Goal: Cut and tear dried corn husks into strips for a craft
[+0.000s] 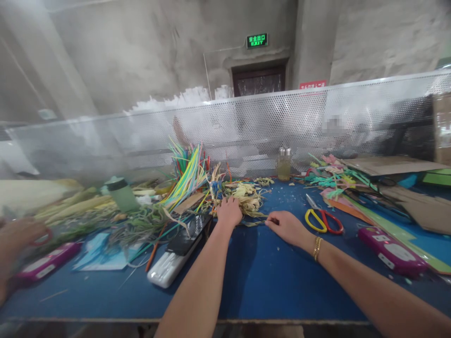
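My left hand [229, 212] rests on the near side of a pile of dried pale husks [249, 196], its fingers apart and reaching over the edge. The fingertips partly sink from view among the husks. To the right, my right hand [286, 226] is closed in a pinch at the end of a thin dry husk strip [254, 222] that trails from the pile; a gold bracelet is on that wrist. Scissors [322, 218] with one yellow and one red handle lie just beyond my right hand, blades pointing away.
Colourful strips [188, 173] stand behind the pile. A phone [188, 234] lies on a white case [165, 268]. Purple devices [392, 251] lie at both sides. A green bottle [122, 195] and glass jar [283, 164] stand farther back. Another person's blurred hand [21, 239] is at left.
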`<state>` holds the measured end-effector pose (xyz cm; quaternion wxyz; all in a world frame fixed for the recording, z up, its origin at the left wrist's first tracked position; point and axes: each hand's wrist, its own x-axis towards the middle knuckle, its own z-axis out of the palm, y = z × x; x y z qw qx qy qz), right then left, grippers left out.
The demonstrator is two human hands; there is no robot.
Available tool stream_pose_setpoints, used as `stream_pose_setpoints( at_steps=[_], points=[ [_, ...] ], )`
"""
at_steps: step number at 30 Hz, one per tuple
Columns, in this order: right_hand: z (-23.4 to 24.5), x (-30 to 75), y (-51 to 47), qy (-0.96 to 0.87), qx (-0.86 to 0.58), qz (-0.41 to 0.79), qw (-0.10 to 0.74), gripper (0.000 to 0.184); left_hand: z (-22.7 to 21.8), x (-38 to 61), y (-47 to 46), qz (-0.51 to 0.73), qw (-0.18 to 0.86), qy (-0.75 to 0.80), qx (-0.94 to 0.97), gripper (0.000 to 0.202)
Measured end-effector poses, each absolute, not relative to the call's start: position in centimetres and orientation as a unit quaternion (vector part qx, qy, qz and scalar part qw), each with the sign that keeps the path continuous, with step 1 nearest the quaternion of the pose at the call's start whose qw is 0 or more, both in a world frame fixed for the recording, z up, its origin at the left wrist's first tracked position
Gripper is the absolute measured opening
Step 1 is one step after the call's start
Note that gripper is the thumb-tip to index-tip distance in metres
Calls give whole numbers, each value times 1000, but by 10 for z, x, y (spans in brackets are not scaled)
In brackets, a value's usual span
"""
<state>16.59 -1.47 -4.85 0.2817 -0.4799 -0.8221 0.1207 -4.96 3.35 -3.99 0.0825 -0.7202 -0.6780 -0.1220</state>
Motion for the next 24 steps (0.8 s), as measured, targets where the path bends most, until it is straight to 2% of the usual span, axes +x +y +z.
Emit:
stream_pose_setpoints(
  at_steps=[24],
  points=[
    [-43, 166, -17, -821, -487, 120, 273, 25, -43, -47, 32, -108, 77, -695, -707, 46]
  ],
)
